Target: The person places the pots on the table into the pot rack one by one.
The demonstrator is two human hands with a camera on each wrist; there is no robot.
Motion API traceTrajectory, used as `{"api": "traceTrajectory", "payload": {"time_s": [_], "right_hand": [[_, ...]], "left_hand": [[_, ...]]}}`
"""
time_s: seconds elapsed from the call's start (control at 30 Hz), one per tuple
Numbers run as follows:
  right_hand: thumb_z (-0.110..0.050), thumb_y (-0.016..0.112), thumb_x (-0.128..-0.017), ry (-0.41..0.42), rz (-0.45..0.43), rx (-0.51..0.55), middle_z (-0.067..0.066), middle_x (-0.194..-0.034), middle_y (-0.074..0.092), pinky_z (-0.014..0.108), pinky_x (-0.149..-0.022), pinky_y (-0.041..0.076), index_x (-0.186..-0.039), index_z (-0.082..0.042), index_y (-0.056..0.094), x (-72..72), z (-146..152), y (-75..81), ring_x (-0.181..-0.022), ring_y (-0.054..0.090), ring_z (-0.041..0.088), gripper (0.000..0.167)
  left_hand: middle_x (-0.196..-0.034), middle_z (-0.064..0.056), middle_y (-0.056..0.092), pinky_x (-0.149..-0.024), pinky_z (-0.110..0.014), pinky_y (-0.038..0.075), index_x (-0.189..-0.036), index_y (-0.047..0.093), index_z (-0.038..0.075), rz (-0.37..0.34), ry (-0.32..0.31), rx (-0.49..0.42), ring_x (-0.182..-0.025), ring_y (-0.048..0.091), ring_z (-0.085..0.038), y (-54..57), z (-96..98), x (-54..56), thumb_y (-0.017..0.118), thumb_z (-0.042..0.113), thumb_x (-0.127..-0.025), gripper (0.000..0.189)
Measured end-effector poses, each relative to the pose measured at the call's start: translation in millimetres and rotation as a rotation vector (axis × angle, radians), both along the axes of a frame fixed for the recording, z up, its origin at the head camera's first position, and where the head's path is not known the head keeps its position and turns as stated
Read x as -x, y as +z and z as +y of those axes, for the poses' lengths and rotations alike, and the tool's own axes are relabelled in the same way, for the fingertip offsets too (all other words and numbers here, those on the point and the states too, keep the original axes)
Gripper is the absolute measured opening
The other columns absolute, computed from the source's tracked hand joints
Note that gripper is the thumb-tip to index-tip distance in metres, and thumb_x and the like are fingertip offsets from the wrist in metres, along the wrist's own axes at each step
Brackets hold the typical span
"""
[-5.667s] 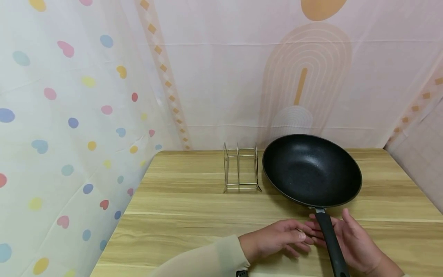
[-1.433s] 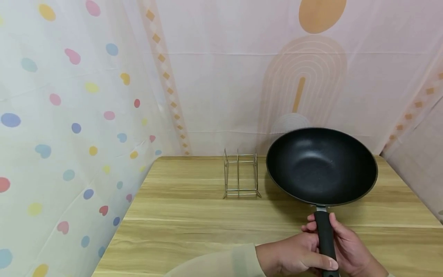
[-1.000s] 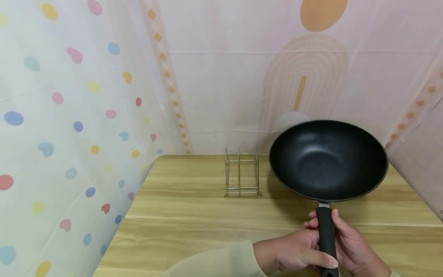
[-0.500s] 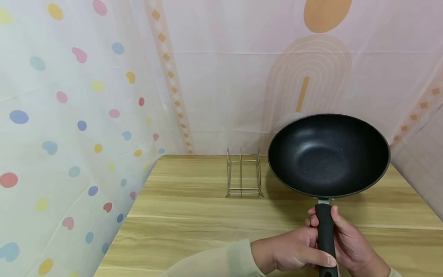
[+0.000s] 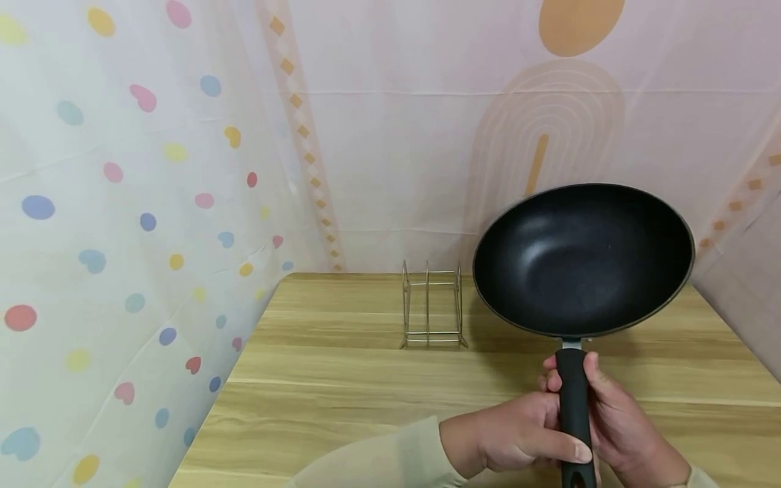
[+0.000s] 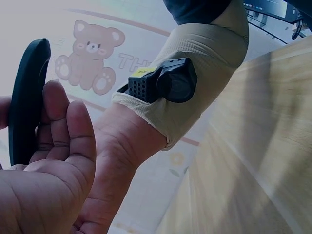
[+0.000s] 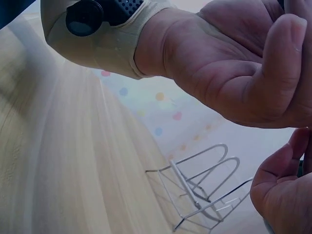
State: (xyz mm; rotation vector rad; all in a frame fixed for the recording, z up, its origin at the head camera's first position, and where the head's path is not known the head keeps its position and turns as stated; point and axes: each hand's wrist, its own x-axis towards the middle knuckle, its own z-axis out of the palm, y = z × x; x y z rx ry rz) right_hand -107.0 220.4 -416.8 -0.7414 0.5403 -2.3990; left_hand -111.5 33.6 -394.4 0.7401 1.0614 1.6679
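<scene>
A black frying pan (image 5: 579, 264) with deep sloping sides is held up above the table, its far rim raised and its inside facing me. My left hand (image 5: 518, 434) grips the lower end of the black handle (image 5: 573, 400), thumb laid across the top. Higher up the handle, near the metal neck, my right hand (image 5: 631, 430) holds it from the right, thumb along the side and fingertips showing on the left. The handle (image 6: 29, 102) also shows among the fingers in the left wrist view. Left of the pan stands a wire rack (image 5: 428, 335).
The wood-grain table (image 5: 317, 379) runs back to a pale patterned curtain (image 5: 390, 156). A dotted curtain (image 5: 152, 224) hangs along the left side. In the right wrist view, the rack (image 7: 187, 187) shows its upright wire loops.
Earlier both hands were open around the handle; both now grip it. The pan has risen and come nearer, its far rim tilting up further. The rack stays in place.
</scene>
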Motion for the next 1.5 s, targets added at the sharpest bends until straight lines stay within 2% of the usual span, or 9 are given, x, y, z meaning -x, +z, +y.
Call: {"api": "traceTrajectory", "payload": {"time_s": [0.1,0.13,0.2,0.33,0.37,0.43,0.7,1.0,1.5], "right_hand": [[-0.045,0.001,-0.109,-0.013,0.009,-0.014,0.014,-0.126,0.071,0.031,-0.108,0.050,-0.142,0.004,0.055,1.2,-2,4.1,-0.124,0.063,0.025,0.079],[-0.045,0.002,-0.109,-0.018,0.010,-0.020,0.014,-0.125,0.071,0.031,-0.108,0.050,-0.141,0.003,0.055,1.8,-3,5.4,-0.124,0.064,0.024,0.079],[-0.045,0.002,-0.109,-0.021,0.013,-0.024,0.014,-0.124,0.072,0.031,-0.107,0.051,-0.141,0.003,0.056,2.8,-4,7.8,-0.122,0.064,0.024,0.079],[-0.045,0.004,-0.109,-0.025,0.019,-0.036,0.013,-0.123,0.072,0.031,-0.106,0.052,-0.140,0.003,0.057,4.8,-7,12.4,-0.120,0.065,0.023,0.079],[-0.045,0.004,-0.109,-0.023,0.023,-0.037,0.013,-0.123,0.073,0.031,-0.106,0.052,-0.141,0.003,0.057,5.3,-8,13.5,-0.119,0.065,0.023,0.079],[-0.045,0.004,-0.109,-0.019,0.034,-0.040,0.013,-0.123,0.072,0.031,-0.105,0.053,-0.141,0.003,0.057,6.4,-8,15.3,-0.119,0.065,0.023,0.078],[-0.042,0.007,-0.111,-0.061,0.059,-0.089,0.011,-0.119,0.074,0.030,-0.102,0.054,-0.139,0.001,0.060,8.9,-10,19.9,-0.117,0.067,0.021,0.074],[-0.041,0.010,-0.112,-0.043,0.044,-0.085,0.012,-0.119,0.075,0.030,-0.102,0.053,-0.137,0.002,0.061,9.7,-14,24.8,-0.116,0.067,0.022,0.071],[-0.037,0.014,-0.114,-0.158,0.117,-0.249,0.005,-0.112,0.077,0.026,-0.096,0.053,-0.133,-0.005,0.066,15.3,-23,38.7,-0.108,0.070,0.016,0.064]], "left_hand": [[-0.114,-0.056,0.029,-0.073,-0.018,0.055,-0.131,0.031,-0.027,0.005,0.005,-0.014,-0.076,0.064,-0.003,2.8,-1.1,0.6,0.036,-0.016,-0.102,0.031],[-0.108,-0.053,0.036,-0.073,-0.018,0.055,-0.130,0.032,-0.027,0.008,0.010,-0.017,-0.076,0.063,-0.003,3.9,-1.5,0.6,0.036,-0.016,-0.102,0.031],[-0.109,-0.053,0.037,-0.073,-0.018,0.054,-0.130,0.032,-0.028,0.017,0.012,-0.021,-0.077,0.063,-0.003,6.2,-2.7,0.8,0.036,-0.016,-0.102,0.031],[-0.115,-0.059,0.037,-0.076,-0.017,0.054,-0.130,0.030,-0.029,0.019,0.006,-0.024,-0.080,0.064,-0.003,10.4,-5.4,1.2,0.036,-0.015,-0.102,0.031],[-0.121,-0.062,0.028,-0.077,-0.017,0.053,-0.129,0.030,-0.029,0.023,0.001,-0.026,-0.082,0.064,-0.003,11.2,-6.0,1.4,0.036,-0.016,-0.102,0.031],[-0.122,-0.063,0.028,-0.079,-0.016,0.053,-0.128,0.029,-0.029,0.026,0.000,-0.030,-0.083,0.065,-0.003,12.5,-7.0,1.5,0.035,-0.016,-0.102,0.030],[-0.121,-0.062,0.029,-0.081,-0.016,0.053,-0.126,0.030,-0.030,0.056,0.001,-0.054,-0.085,0.065,-0.003,15.3,-8.3,1.8,0.034,-0.017,-0.102,0.028],[-0.118,-0.063,0.028,-0.082,-0.017,0.053,-0.124,0.028,-0.029,0.073,0.009,-0.085,-0.085,0.065,-0.004,16.5,-12.6,1.2,0.034,-0.017,-0.101,0.026],[-0.114,-0.065,0.027,-0.084,-0.019,0.052,-0.124,0.027,-0.029,0.122,0.012,-0.168,-0.088,0.065,-0.005,18.1,-23.5,6.0,0.034,-0.016,-0.100,0.028]]}}
